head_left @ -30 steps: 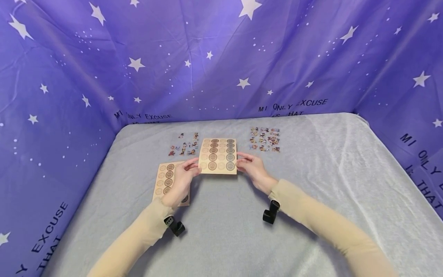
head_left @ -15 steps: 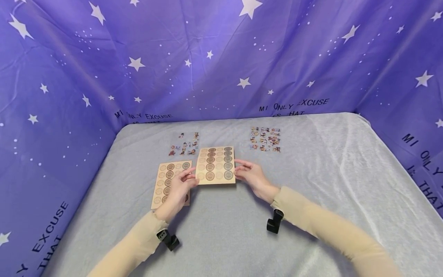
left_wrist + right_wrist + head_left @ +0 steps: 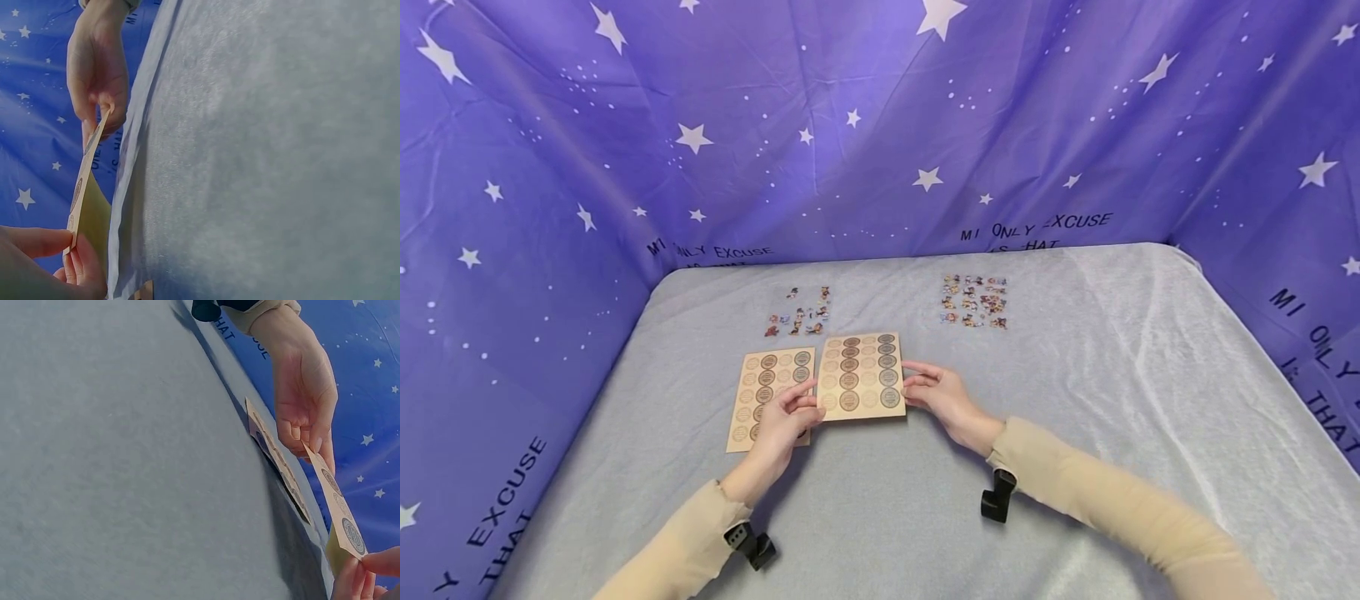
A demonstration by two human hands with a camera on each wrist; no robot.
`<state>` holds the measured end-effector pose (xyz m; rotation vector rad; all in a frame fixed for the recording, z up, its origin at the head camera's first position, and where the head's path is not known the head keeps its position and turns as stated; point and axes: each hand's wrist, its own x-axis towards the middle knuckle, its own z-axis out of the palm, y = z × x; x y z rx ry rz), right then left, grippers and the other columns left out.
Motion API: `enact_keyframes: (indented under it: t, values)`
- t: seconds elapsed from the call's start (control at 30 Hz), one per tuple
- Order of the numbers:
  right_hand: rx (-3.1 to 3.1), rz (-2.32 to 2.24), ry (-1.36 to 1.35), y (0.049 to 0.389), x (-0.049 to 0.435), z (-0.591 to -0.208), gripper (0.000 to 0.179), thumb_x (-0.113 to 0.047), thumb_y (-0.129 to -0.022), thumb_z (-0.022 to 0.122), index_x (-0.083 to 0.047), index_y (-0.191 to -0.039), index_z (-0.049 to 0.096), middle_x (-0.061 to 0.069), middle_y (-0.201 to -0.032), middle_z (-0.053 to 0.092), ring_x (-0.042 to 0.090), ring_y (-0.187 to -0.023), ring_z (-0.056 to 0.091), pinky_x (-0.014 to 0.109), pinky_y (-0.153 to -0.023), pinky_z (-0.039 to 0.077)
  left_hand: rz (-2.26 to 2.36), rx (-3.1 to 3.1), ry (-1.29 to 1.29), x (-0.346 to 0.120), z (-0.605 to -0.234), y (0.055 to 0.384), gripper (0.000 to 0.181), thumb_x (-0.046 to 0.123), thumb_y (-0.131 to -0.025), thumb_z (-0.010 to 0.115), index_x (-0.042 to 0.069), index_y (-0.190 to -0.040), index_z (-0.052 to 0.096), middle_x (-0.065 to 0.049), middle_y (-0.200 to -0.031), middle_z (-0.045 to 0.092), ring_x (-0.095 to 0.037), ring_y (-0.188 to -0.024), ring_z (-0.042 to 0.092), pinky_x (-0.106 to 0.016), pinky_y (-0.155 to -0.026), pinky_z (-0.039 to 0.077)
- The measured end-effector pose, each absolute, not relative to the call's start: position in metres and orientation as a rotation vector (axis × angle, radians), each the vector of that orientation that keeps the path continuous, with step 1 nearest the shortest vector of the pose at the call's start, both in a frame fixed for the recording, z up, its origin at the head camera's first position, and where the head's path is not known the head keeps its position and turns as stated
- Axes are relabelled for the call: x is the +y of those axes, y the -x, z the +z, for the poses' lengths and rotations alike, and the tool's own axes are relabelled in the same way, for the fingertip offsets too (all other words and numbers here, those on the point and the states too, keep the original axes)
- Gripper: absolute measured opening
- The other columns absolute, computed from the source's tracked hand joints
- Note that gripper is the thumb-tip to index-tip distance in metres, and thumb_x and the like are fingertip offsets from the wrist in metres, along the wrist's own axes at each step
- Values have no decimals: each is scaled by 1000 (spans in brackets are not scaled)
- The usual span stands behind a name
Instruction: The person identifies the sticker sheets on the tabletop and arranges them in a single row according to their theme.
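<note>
A tan sticker sheet (image 3: 859, 377) printed with columns of round brown and grey labels is held up between both hands. My left hand (image 3: 778, 429) pinches its left edge near the lower corner, thumb on the printed face. At the opposite edge my right hand (image 3: 947, 400) pinches it the same way. The left wrist view shows the raised sheet (image 3: 84, 181) edge-on, its yellowish back turned toward the tabletop. A second, matching sticker sheet (image 3: 748, 400) lies on the table to the left, partly hidden under the left hand and wrist.
Behind the raised sheet lie two clear sheets of small colourful character stickers, a left one (image 3: 800, 321) with gaps and a fuller right one (image 3: 973, 302). Grey velvety cloth (image 3: 1075, 333) covers the table. A purple star-printed curtain (image 3: 850, 125) encloses the back and sides.
Both hands have brought the raised sticker sheet toward the person and slightly left, beside the lying sheet. The clear character sheets have stayed in place.
</note>
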<state>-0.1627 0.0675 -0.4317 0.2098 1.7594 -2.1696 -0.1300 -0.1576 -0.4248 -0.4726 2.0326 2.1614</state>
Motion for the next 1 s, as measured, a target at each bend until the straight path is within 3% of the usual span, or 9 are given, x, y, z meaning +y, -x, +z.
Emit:
enact_keyframes:
  t: [0.2,0.43,0.67,0.8,1.0]
  values:
    - [1731,-2177,-196,159,66,-429,51,17,-74,52,7,-123,46,1,-71,60,9,-67,58,23,-70,52,2152,2051,453,-160,-430,127,53,-14,-70,58,-2,-122,49,5,-71,56,-3,-59,56,-18,-59,51]
    - [1726,-2181,-180,159,64,-438,51,16,-73,52,9,-123,45,0,-70,59,8,-66,58,21,-67,52,2082,2089,473,-162,-428,123,53,-12,-72,59,0,-122,50,4,-72,55,-4,-57,56,-19,-50,47]
    - [1728,-2135,-194,163,63,-448,52,13,-73,54,5,-124,46,-2,-70,59,7,-67,59,21,-69,52,2086,2093,424,-165,-429,122,52,-13,-71,58,-5,-122,47,3,-72,56,-5,-59,56,-20,-55,50]
    - [1757,-2106,-220,162,62,-449,51,13,-73,54,3,-122,48,-1,-70,58,7,-66,58,22,-69,52,2039,2108,439,-165,-431,122,53,-12,-71,58,-3,-122,48,4,-71,57,-6,-60,56,-20,-58,51]
    - [1818,-2072,-189,158,61,-442,46,15,-75,52,9,-121,47,2,-68,56,9,-64,57,25,-67,53,2009,2137,382,-167,-434,122,52,-11,-71,58,-8,-121,47,2,-72,57,-7,-61,58,-20,-59,52]
